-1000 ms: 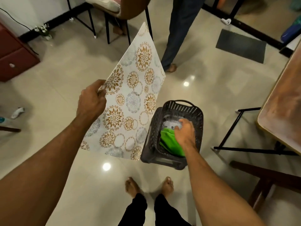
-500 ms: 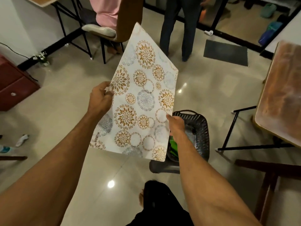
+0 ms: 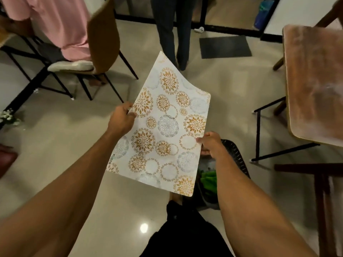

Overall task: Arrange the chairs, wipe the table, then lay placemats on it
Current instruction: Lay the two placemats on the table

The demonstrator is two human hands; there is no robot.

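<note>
Glossy floor (image 3: 65,145), table (image 3: 315,80), basket (image 3: 235,154), mat (image 3: 225,46) (dark)

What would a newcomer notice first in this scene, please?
The white placemat with gold and grey floral circles, held mid-frame above the floor by the left hand and right hand. Next, the worn wooden table at the right, and the black basket with a green cloth below the mat.

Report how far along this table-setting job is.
Done, probably: the green cloth lies in the basket, so wiping looks finished. In hand: one floral placemat, with the left hand gripping its left edge and the right hand pinching its right. Left: the table shows no placemat yet, so laying remains. Chair arrangement cannot be judged from here.
</note>
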